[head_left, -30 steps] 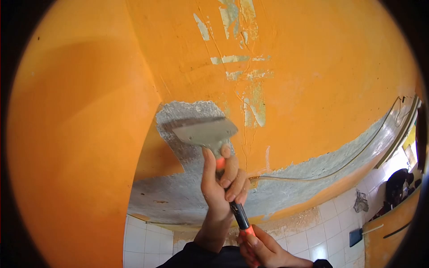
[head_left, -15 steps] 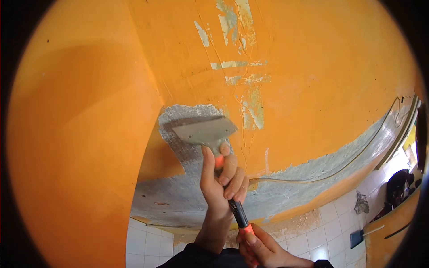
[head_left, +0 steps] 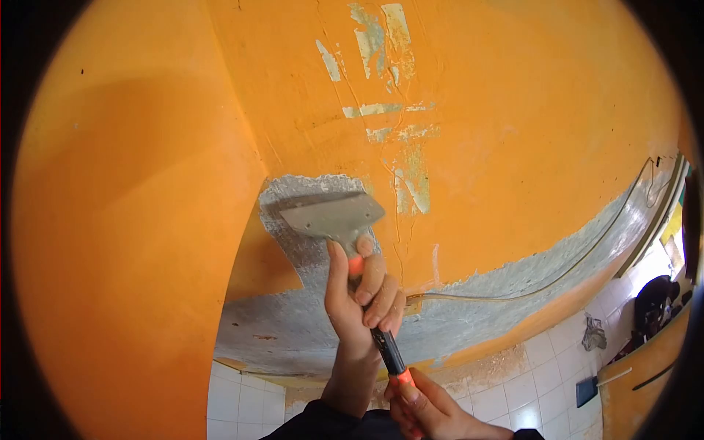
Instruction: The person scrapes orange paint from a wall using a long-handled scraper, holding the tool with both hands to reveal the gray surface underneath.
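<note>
A wide metal scraper (head_left: 334, 215) with a black and red handle lies over a grey patch (head_left: 308, 253) of bared wall, surrounded by orange paint. My left hand (head_left: 364, 293) is wrapped round the upper handle, just below the blade, with the thumb on the left side. Lower down, my right hand (head_left: 425, 407) grips the red end of the same handle. The blade's upper edge is close to the top of the grey patch; whether it touches the wall cannot be told.
Orange wall (head_left: 513, 147) has peeled pale strips (head_left: 414, 176) above right. A thin cable (head_left: 506, 298) runs along a grey band to the right. White tiles (head_left: 543, 370) line the lower wall. A dark bundle (head_left: 653, 304) is at far right.
The scraper and both hands have shifted very slightly left in the view. The grip of both hands is the same.
</note>
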Demonstrator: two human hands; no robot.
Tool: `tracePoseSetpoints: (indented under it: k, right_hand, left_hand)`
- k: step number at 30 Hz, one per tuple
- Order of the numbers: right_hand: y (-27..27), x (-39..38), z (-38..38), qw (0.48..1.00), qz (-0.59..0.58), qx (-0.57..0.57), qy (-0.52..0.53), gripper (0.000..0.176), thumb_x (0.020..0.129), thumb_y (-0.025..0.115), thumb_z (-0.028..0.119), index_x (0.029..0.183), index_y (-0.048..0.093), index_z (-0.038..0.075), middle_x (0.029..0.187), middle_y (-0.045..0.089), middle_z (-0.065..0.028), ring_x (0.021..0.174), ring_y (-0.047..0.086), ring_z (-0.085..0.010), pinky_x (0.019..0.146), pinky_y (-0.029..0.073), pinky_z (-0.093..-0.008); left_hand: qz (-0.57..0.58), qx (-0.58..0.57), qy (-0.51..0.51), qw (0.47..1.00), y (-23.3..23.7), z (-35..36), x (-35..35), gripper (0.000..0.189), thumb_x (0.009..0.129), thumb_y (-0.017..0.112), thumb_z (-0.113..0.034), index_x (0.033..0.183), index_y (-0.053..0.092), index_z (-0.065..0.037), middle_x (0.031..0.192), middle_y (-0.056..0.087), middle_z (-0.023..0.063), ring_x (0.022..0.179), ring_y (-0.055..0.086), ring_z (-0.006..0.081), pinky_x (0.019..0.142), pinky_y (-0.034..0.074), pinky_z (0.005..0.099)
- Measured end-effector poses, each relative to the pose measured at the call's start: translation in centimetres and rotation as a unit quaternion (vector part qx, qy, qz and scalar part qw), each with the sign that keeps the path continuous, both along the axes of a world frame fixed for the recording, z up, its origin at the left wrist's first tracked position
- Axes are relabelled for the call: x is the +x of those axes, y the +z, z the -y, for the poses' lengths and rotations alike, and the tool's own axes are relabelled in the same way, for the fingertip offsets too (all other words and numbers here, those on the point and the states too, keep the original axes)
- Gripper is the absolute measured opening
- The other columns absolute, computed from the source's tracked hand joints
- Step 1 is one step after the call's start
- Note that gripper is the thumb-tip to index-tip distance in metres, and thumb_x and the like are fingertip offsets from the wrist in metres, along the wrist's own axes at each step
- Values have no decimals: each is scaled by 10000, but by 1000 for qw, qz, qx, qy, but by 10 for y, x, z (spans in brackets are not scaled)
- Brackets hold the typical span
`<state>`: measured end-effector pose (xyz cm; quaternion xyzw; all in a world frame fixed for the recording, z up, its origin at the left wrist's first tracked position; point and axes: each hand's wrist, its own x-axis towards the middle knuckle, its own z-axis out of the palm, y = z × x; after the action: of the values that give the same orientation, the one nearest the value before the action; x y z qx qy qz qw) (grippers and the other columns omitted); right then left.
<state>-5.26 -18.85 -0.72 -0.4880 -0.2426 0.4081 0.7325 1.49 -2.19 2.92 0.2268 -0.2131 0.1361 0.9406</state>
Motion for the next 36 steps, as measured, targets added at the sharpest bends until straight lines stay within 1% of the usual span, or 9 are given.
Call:
tracePoseSetpoints:
  k: [3, 10, 13, 15, 21, 24, 30, 33, 36]
  right_hand:
    - [-8, 9, -10, 996, 79, 30, -25, 423, 1014, 316, 430, 1025, 452, 30, 569, 434, -15, 390, 395, -88, 394, 346, -208]
    - [-2, 3, -7, 1000, 22, 6, -18, 412, 1015, 333, 418, 1038, 454, 25, 570, 434, -10, 394, 401, -87, 393, 342, -209]
    - [-6, 8, -9, 996, 77, 8, -33, 401, 1018, 331, 405, 1042, 450, 22, 569, 430, -8, 398, 405, -85, 394, 338, -205]
    - [6, 4, -1, 1000, 17, -12, -21, 386, 1021, 329, 393, 1044, 444, 25, 568, 424, -5, 400, 403, -85, 395, 335, -201]
    - [-8, 19, -7, 996, 77, 9, 54, 375, 1026, 294, 370, 1103, 382, 14, 593, 440, -50, 432, 426, -127, 439, 366, -232]
    - [4, 6, -6, 1000, 26, 10, -10, 373, 1022, 328, 383, 1044, 439, 27, 566, 418, -6, 394, 387, -88, 392, 336, -206]
    - [1, 2, -6, 999, -10, 43, 5, 369, 1025, 323, 371, 1038, 436, 21, 562, 413, -13, 385, 366, -92, 389, 335, -214]
    - [-3, 9, -15, 997, 47, 55, 2, 369, 1024, 323, 372, 1039, 433, 20, 561, 410, -9, 387, 370, -93, 392, 334, -212]
    - [0, 8, -11, 998, 25, 54, 7, 374, 1024, 319, 377, 1040, 432, 20, 559, 410, -8, 390, 378, -94, 394, 335, -213]
  left_hand:
    - [43, -9, -28, 999, 7, -5, 8, 397, 1024, 271, -437, 1032, 420, -69, 533, 335, -43, 312, 297, 55, 283, 333, 204]
    - [49, -24, -28, 998, 4, -5, 7, 402, 1025, 270, -433, 1028, 436, -67, 532, 336, -43, 319, 315, 52, 286, 335, 205]
    - [53, -33, -36, 997, 9, -6, 8, 408, 1025, 265, -438, 1028, 437, -68, 532, 336, -44, 320, 317, 51, 291, 343, 206]
    - [52, -26, -35, 998, 2, -3, 4, 411, 1024, 264, -441, 1029, 437, -68, 533, 335, -44, 320, 315, 51, 295, 347, 207]
    - [49, -24, -21, 998, 8, -6, 6, 412, 1025, 256, -442, 1036, 434, -70, 532, 335, -44, 320, 313, 51, 301, 353, 207]
    - [44, -11, -16, 999, 7, -9, 6, 415, 1021, 255, -453, 1030, 437, -80, 527, 325, -49, 315, 302, 53, 295, 351, 204]
    - [26, -12, -19, 999, 7, -6, 0, 415, 1018, 252, -466, 1019, 434, -94, 522, 315, -55, 308, 286, 55, 287, 341, 203]
    - [31, -19, -28, 999, 8, -10, 4, 396, 1025, 246, -440, 1031, 417, -82, 530, 332, -46, 320, 320, 59, 291, 350, 202]
    - [43, -12, -35, 998, 10, -10, 5, 395, 1024, 248, -443, 1026, 417, -86, 529, 332, -45, 321, 320, 59, 291, 352, 204]
